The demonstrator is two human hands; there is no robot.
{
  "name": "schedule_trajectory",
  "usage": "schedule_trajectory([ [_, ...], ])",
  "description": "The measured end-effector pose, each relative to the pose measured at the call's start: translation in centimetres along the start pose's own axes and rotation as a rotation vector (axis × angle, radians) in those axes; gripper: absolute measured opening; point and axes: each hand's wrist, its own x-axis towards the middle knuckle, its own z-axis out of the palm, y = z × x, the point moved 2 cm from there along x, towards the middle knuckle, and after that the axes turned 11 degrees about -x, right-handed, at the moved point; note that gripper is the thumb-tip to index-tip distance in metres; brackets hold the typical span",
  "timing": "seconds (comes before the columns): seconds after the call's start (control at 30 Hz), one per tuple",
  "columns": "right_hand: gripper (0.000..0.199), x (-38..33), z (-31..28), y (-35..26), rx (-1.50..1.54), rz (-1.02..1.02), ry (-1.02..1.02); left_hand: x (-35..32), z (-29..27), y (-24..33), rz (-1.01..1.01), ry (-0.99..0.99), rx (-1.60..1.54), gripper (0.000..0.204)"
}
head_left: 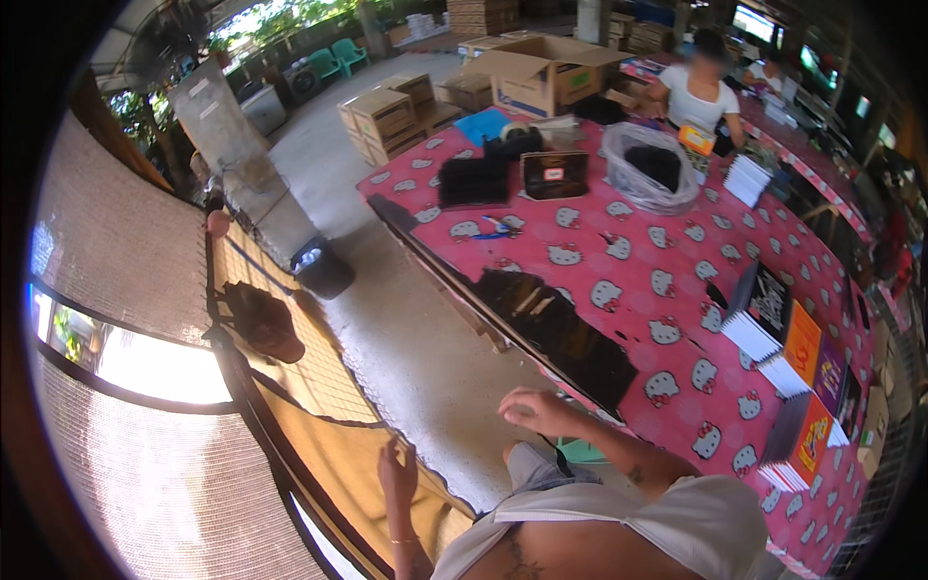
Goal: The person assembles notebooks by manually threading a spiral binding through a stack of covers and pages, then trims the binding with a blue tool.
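My left hand (397, 471) hangs over the yellow cloth (343, 435) at my left side, fingers loosely bent and apart, with nothing seen in them. Beyond the table's near edge, my right hand (530, 408) is held above the concrete floor, fingers half curled and nothing visible in it. A dark, stained board (556, 333) lies along the table edge closest to my right hand. The table wears a pink cloth (580, 227) with a cartoon cat pattern. Stacked booklets (759, 309) with black, orange and purple covers stand on its right part.
Across the table a person (704, 92) in white sits beside a clear plastic bag (650, 169) of black material. Black bundles (474, 182) and a cardboard box (546, 77) are farther off. A black bucket (324, 269) stands on the floor; a brown cap (261, 324) hangs at left.
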Motion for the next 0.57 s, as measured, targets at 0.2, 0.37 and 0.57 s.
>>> schedule_trajectory([
  [0.2,0.020,13.2,-0.2,6.6,-0.175,-0.045,0.104,-1.3,6.2,-5.0,-0.260,-0.489,-0.015,0.055],
  [0.37,0.024,25.2,0.5,8.7,-0.304,0.058,-0.091,10.8,8.0,-4.5,-0.390,-0.700,0.087,0.063],
  [0.57,0.022,42.9,1.5,10.7,-0.096,-0.099,-0.162,39.3,4.7,-2.2,-0.054,-0.557,0.249,0.071],
])
